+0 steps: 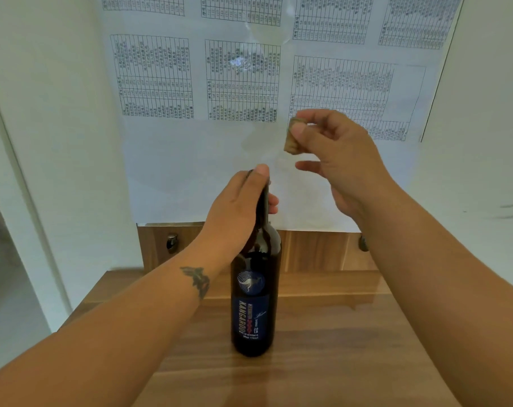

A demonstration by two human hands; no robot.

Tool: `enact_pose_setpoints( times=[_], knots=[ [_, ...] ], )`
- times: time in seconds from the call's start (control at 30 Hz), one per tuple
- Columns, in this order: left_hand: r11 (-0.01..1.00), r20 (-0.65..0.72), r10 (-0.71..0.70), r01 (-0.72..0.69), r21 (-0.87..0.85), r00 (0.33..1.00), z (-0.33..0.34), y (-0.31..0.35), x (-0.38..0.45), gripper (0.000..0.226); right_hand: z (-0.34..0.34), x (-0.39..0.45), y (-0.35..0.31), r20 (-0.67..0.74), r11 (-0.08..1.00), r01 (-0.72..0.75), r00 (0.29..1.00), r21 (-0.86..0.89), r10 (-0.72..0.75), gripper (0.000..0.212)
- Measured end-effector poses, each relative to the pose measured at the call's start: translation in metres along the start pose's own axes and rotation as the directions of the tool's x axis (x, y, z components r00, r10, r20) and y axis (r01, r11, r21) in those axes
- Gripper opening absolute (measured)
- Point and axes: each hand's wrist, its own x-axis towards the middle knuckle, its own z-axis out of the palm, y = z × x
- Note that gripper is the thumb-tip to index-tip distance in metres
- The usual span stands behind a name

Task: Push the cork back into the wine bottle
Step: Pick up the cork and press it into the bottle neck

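Note:
A dark wine bottle [254, 292] with a blue label stands upright on the wooden table [322, 348]. My left hand [237, 207] is wrapped around its neck, thumb up at the mouth, which is mostly hidden by the fingers. My right hand [337, 154] pinches a tan cork [292, 136] between thumb and forefinger. The cork hangs roughly upright, above and to the right of the bottle mouth, apart from it.
A large white sheet [249, 83] printed with tables hangs on the wall right behind the bottle. Below it runs a wooden back panel [308, 251] with two metal fittings. The table's left edge drops off to a pale floor.

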Motion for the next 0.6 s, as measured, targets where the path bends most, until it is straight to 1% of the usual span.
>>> enact_pose_setpoints(
  times=[0.07,0.13,0.23,0.3,0.37,0.43,0.6],
  knots=[
    [1.0,-0.022,-0.015,0.015,-0.023,1.0,-0.002,0.007,0.006,0.061,0.009,0.001,-0.001,0.023,1.0,0.023,0.999,0.019,-0.023,0.015],
    [1.0,-0.04,-0.008,0.007,-0.028,0.999,-0.004,0.013,0.011,0.063,0.018,0.0,0.002,0.049,0.999,0.045,0.998,0.018,-0.046,0.015],
    [0.989,-0.026,-0.061,0.057,-0.137,0.998,-0.005,0.017,0.018,0.065,0.029,-0.004,0.011,0.064,0.998,0.059,0.996,0.015,-0.06,0.016],
    [0.969,0.019,-0.119,0.12,-0.216,0.993,-0.004,0.017,0.021,0.072,0.032,-0.007,0.015,0.063,0.998,0.05,0.997,0.03,-0.052,0.017],
    [0.946,0.096,-0.172,0.191,-0.262,0.98,-0.003,0.017,0.023,0.084,0.032,-0.008,0.018,0.068,0.999,0.035,0.997,0.036,-0.038,0.018],
    [0.931,0.16,-0.203,0.241,-0.273,0.966,-0.002,0.018,0.023,0.092,0.031,-0.009,0.019,0.069,0.999,0.037,0.997,0.03,-0.039,0.018],
    [0.927,0.203,-0.224,0.273,-0.259,0.953,-0.002,0.023,0.024,0.101,0.029,-0.008,0.019,0.08,0.999,0.051,0.996,-0.007,-0.05,0.016]
  ],
)
